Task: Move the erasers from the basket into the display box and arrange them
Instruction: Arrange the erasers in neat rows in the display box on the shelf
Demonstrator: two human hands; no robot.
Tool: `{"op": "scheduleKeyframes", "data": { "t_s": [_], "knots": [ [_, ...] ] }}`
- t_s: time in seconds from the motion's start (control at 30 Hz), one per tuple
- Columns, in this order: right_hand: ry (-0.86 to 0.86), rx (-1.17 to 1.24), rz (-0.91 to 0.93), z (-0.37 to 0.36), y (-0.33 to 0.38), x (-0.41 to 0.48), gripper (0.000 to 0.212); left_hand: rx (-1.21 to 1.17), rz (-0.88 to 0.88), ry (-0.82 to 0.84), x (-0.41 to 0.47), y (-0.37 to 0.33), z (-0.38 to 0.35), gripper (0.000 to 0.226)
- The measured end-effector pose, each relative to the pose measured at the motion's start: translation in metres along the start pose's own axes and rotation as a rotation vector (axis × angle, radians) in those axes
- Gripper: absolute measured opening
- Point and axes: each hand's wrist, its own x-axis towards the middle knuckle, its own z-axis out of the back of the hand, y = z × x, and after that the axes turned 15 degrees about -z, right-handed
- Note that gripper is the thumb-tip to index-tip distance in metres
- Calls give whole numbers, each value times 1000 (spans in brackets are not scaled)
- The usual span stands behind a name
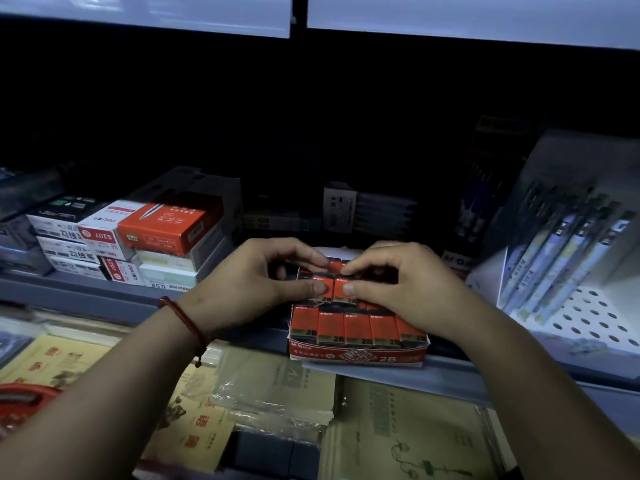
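"2B" marks the display box (356, 356) front and the erasers (356, 329) (front row); "S207" stands, upside down, on a white-red carton (100, 237) at the shelf's left.

Stationery shop; shelves (104, 299) of boxed pens (166, 226).

Both hands (249, 278) (398, 282), fingers pinched.

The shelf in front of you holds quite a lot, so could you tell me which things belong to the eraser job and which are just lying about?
Part of the job:
- display box
- erasers
- left hand
- right hand
- red basket

Just lying about:
- stacked stationery boxes
- pens in the rack
- paper packs
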Motion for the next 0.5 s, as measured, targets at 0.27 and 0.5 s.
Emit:
{"op": "scheduleKeyframes", "data": {
  "t_s": [0.27,0.5],
  "knots": [
    [-65,-67,21,13,-18,-6,20,293,-142,77,19,-14,-20,29],
    [-108,-34,-50,22,-30,-14,21,193,-137,111,33,-15,-36,27]
  ]
}}
